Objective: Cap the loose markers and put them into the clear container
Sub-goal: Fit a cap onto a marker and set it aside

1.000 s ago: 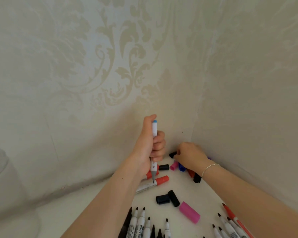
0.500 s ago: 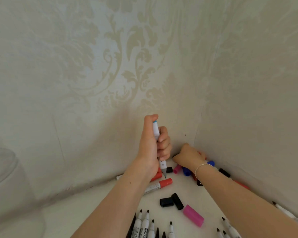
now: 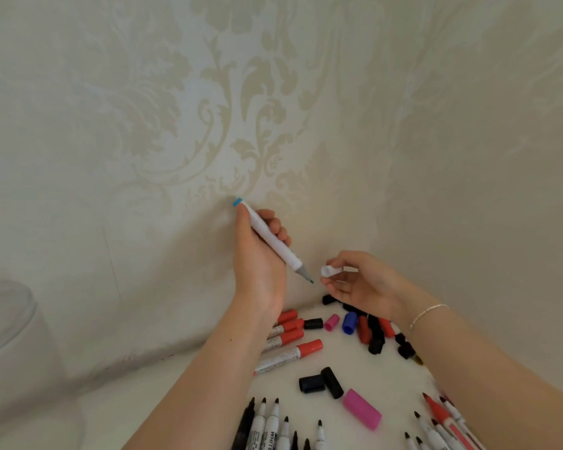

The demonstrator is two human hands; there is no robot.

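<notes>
White cap [image 3: 330,271] came up off the pile, pinched in right hand [image 3: 361,284]; left hand [image 3: 260,254] gripped the uncapped marker [image 3: 273,241], tip just beside it. Capping next; clear container [image 3: 10,352] sat far left.

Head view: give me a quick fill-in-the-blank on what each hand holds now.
1. The left hand grips a white marker whose tip is ____.
2. The right hand pinches a ____ cap.
3. The marker's upper end has a ____ band.
4. The cap and the tip are ____ joined.

Missing: uncapped; white; blue; not yet
</notes>
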